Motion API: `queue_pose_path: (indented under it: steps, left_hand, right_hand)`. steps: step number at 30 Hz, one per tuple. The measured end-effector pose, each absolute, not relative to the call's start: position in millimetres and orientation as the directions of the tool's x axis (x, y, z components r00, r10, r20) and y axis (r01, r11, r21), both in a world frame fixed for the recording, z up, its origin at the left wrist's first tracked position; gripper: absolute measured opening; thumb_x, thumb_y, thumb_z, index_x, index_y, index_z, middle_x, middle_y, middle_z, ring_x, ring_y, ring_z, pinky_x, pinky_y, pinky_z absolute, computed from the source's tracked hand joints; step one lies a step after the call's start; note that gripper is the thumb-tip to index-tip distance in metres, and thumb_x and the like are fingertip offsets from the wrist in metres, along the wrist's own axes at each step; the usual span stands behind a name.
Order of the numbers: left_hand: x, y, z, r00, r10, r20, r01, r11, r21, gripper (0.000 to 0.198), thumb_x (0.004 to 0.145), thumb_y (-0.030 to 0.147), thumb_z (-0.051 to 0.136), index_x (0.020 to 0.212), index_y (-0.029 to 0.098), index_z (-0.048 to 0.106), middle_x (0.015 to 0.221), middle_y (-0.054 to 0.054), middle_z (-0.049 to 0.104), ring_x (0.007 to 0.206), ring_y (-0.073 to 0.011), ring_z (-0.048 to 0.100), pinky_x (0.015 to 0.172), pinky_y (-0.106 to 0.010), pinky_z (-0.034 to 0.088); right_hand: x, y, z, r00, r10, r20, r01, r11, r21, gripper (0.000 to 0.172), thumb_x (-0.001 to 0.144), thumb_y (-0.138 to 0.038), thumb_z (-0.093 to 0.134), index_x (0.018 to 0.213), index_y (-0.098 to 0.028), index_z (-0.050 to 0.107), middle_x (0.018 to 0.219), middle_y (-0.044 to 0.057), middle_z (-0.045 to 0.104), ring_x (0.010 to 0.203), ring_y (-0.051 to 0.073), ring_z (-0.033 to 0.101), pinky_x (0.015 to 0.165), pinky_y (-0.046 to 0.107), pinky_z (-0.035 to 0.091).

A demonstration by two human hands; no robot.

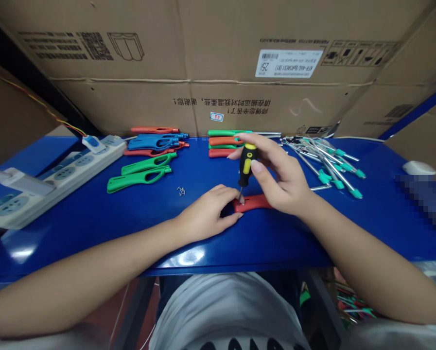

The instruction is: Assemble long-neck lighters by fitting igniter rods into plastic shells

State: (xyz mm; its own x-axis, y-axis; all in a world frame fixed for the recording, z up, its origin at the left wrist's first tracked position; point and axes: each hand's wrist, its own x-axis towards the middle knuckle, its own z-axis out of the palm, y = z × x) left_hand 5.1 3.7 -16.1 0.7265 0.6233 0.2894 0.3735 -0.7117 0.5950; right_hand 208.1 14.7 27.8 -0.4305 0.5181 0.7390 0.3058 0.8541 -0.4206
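Note:
My right hand (281, 180) is closed round a short black-and-yellow screwdriver (246, 167), held nearly upright. Its tip points down at the left end of a red lighter (256, 202) lying flat on the blue table. Thumb and fingers of my left hand (212, 211) grip that same end, close to the screwdriver tip. Whether a screw sits under the tip is hidden by my fingers. Part of the lighter's right side lies behind my right hand. A small pile of screws (181, 191) rests on the table to the left of my left hand.
Green lighter casings (139, 179) and blue ones (152, 142) lie at the left back. Assembled-looking lighters (225, 153) line the back middle. Metal tubes with teal ends (330, 163) are heaped at right. A power strip (57, 182) stands left; cardboard (130, 104) walls the back.

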Motion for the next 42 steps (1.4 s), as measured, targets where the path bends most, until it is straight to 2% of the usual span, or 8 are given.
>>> queue_pose_path:
  steps: [3, 8, 14, 21, 27, 34, 40, 42]
  left_hand:
    - [5, 4, -16, 0.726, 0.627, 0.281, 0.378, -0.706, 0.599, 0.017, 0.09, 0.018, 0.067, 0.105, 0.019, 0.06, 0.107, -0.005, 0.068, 0.104, -0.0216, 0.062, 0.096, -0.037, 0.05]
    - [5, 3, -17, 0.723, 0.626, 0.294, 0.382, -0.716, 0.585, 0.02, 0.091, 0.021, 0.066, 0.11, 0.018, 0.06, 0.11, -0.007, 0.068, 0.106, -0.0228, 0.061, 0.097, -0.038, 0.05]
    - [6, 3, -15, 0.724, 0.628, 0.284, 0.384, -0.71, 0.59, 0.016, 0.091, 0.019, 0.066, 0.105, 0.019, 0.059, 0.108, -0.005, 0.068, 0.104, -0.0218, 0.062, 0.096, -0.037, 0.05]
    - [5, 3, -17, 0.718, 0.624, 0.307, 0.384, -0.724, 0.573, 0.021, 0.091, 0.02, 0.067, 0.111, 0.019, 0.06, 0.107, -0.005, 0.068, 0.103, -0.0224, 0.062, 0.095, -0.037, 0.051]
    - [6, 3, -15, 0.726, 0.626, 0.285, 0.381, -0.71, 0.592, 0.018, 0.09, 0.017, 0.066, 0.107, 0.019, 0.06, 0.106, -0.004, 0.068, 0.103, -0.0212, 0.062, 0.095, -0.036, 0.05]
    - [5, 3, -17, 0.72, 0.629, 0.293, 0.386, -0.714, 0.585, 0.02, 0.091, 0.021, 0.066, 0.109, 0.019, 0.06, 0.107, -0.006, 0.068, 0.104, -0.0225, 0.062, 0.094, -0.038, 0.051]
    - [5, 3, -14, 0.725, 0.635, 0.267, 0.389, -0.697, 0.602, 0.017, 0.09, 0.019, 0.065, 0.106, 0.02, 0.059, 0.107, -0.005, 0.068, 0.103, -0.0226, 0.063, 0.094, -0.038, 0.051]
    - [5, 3, -14, 0.724, 0.636, 0.269, 0.392, -0.699, 0.598, 0.017, 0.09, 0.02, 0.065, 0.106, 0.02, 0.059, 0.106, -0.005, 0.068, 0.104, -0.0228, 0.063, 0.094, -0.038, 0.051]
  right_hand:
    - [208, 17, 26, -0.362, 0.526, 0.769, 0.286, 0.849, -0.445, 0.041, 0.098, -0.032, 0.059, 0.139, -0.027, 0.054, 0.131, 0.007, 0.066, 0.1, 0.021, 0.072, 0.078, 0.034, 0.062]
    - [214, 21, 28, -0.378, 0.28, 0.882, 0.443, 0.892, -0.093, 0.04, 0.09, -0.033, 0.071, 0.128, -0.023, 0.061, 0.114, 0.008, 0.073, 0.098, 0.024, 0.07, 0.086, 0.04, 0.06]
    - [207, 14, 29, -0.38, 0.5, 0.778, 0.346, 0.857, -0.381, 0.036, 0.104, -0.026, 0.042, 0.138, -0.025, 0.053, 0.121, 0.008, 0.071, 0.108, 0.023, 0.069, 0.096, 0.045, 0.056]
    - [213, 17, 28, -0.366, 0.275, 0.889, 0.497, 0.865, -0.063, 0.029, 0.093, -0.038, 0.065, 0.12, -0.027, 0.065, 0.095, 0.004, 0.074, 0.086, 0.025, 0.069, 0.086, 0.045, 0.053]
    - [207, 9, 33, -0.465, 0.533, 0.706, 0.411, 0.837, -0.362, 0.047, 0.106, -0.034, 0.036, 0.152, -0.026, 0.038, 0.13, 0.009, 0.067, 0.108, 0.024, 0.068, 0.097, 0.045, 0.053]
    - [213, 16, 26, -0.327, 0.337, 0.883, 0.582, 0.808, -0.093, 0.04, 0.092, -0.044, 0.067, 0.127, -0.026, 0.062, 0.106, 0.005, 0.074, 0.096, 0.026, 0.069, 0.094, 0.044, 0.052]
    - [204, 12, 28, -0.426, 0.586, 0.689, 0.312, 0.81, -0.496, 0.04, 0.105, -0.031, 0.04, 0.144, -0.025, 0.044, 0.132, 0.011, 0.064, 0.112, 0.022, 0.066, 0.093, 0.041, 0.057]
    - [204, 15, 24, -0.41, 0.588, 0.697, 0.319, 0.808, -0.495, 0.042, 0.103, -0.034, 0.048, 0.143, -0.026, 0.044, 0.13, 0.011, 0.065, 0.109, 0.023, 0.068, 0.092, 0.042, 0.058]
